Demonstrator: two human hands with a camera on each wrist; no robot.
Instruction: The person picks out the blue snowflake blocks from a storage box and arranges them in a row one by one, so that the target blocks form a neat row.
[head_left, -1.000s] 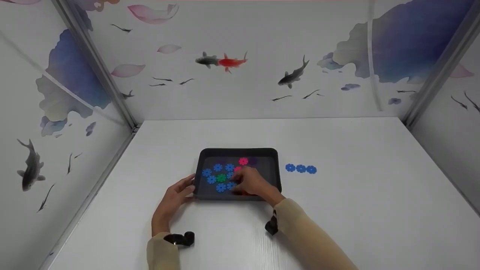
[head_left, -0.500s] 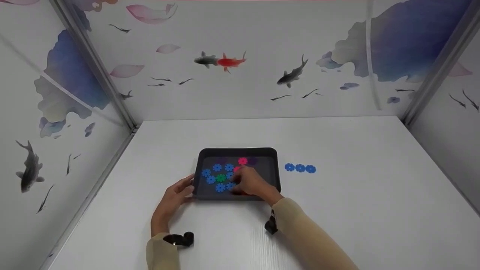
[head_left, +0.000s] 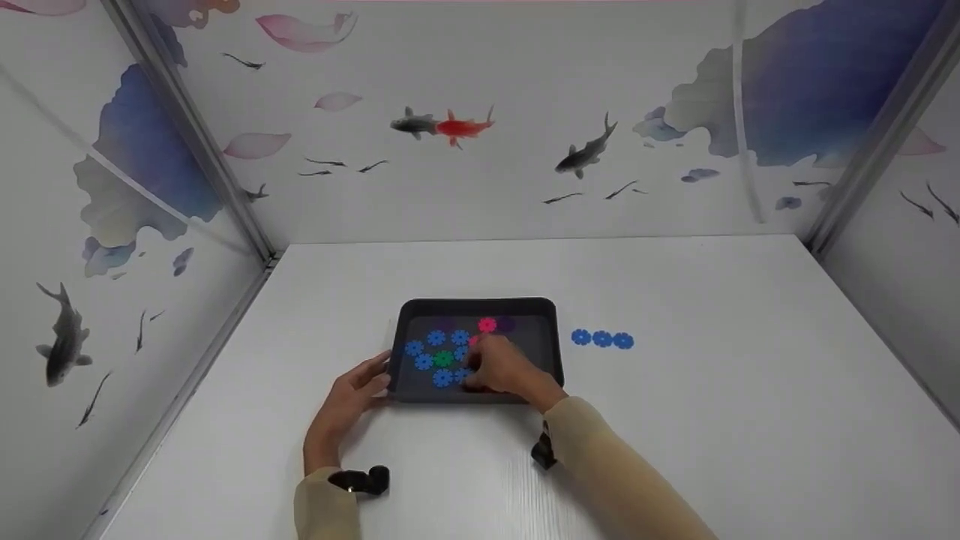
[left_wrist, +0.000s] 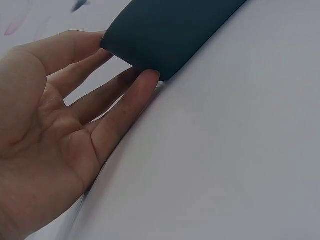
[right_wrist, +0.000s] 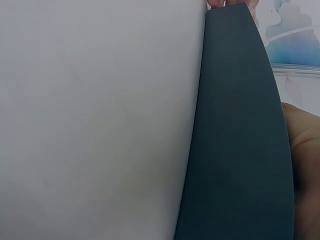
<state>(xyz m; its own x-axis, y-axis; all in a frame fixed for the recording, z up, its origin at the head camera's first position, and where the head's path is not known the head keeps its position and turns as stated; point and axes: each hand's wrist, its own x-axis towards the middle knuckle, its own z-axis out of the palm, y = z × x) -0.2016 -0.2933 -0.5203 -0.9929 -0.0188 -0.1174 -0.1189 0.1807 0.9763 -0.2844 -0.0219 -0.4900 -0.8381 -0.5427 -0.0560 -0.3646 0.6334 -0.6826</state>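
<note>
At the left end of the dark tray (head_left: 465, 397), the left hand (head_left: 348, 396) touched the wall, fingers spread apart. Within it, the right hand (head_left: 504, 367) hung over flower-shaped discs (head_left: 436, 338), mostly blue; whether its fingers pinched one could not be told. Three blue pieces (head_left: 602, 339) lay in a row on the white table (head_left: 712, 420), beside the tray.

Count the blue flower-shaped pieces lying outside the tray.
3, in a row on the table right of the tray: left piece, middle piece and right piece.
</note>
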